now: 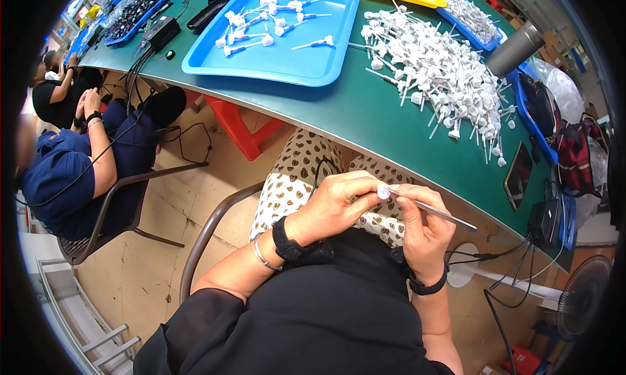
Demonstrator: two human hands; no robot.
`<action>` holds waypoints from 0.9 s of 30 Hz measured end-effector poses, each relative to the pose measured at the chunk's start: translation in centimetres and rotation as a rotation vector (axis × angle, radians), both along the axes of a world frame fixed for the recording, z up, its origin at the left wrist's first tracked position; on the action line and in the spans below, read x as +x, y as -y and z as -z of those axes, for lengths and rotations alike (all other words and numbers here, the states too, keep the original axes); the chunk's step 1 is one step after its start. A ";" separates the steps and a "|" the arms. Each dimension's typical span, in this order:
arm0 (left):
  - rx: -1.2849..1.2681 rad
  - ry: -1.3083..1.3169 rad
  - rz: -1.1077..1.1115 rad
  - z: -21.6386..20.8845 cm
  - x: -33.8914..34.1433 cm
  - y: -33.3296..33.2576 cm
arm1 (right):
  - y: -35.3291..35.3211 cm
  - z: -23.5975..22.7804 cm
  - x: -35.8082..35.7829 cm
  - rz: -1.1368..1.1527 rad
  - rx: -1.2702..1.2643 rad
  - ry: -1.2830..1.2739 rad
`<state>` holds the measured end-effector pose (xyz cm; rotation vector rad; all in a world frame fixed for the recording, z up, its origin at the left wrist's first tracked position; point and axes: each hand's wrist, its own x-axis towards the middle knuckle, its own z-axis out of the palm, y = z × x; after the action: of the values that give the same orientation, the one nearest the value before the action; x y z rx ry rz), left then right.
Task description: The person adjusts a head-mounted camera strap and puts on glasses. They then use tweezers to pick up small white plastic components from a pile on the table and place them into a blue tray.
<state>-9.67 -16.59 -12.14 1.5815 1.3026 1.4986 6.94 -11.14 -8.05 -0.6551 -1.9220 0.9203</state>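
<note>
Above my lap, in front of the table edge, my left hand (331,204) pinches a small white round-headed plastic piece (383,191) between thumb and fingertips. My right hand (425,228) is closed round a slim grey metal tool (450,216), held like a pen. Its tip end reaches the white piece, though the fingers hide the exact contact. A large heap of similar white stemmed pieces (443,69) lies on the green table. Several more, some with blue on the stem, are spread in a blue tray (274,65) to its left.
On the green table (385,127) a phone (518,175) and a metal flask (515,49) lie at the right. Yellow and blue trays with white pieces stand at the back. A seated person in dark blue (68,163) is at the left, near a red stool (244,127).
</note>
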 end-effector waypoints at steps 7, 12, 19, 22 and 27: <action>0.048 -0.099 -0.001 0.3 0.0 -0.2 | -0.4 -1.4 -0.1 -0.026 0.135 0.167; 0.009 -0.086 0.038 0.5 -0.2 0.0 | -0.6 -1.8 0.4 -0.061 0.077 0.228; -0.044 0.029 0.043 0.1 -0.3 0.0 | 0.4 0.0 0.5 -0.037 -0.231 -0.102; -0.075 0.078 0.059 -0.1 -0.3 0.1 | 0.5 0.1 0.6 -0.040 -0.229 -0.126; -0.092 0.154 0.081 0.0 -0.2 0.1 | 0.6 0.4 0.7 -0.030 -0.210 -0.155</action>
<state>-9.91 -16.69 -12.12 1.4143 1.1898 1.4586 7.63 -11.70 -8.43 -0.6577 -1.7170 1.1681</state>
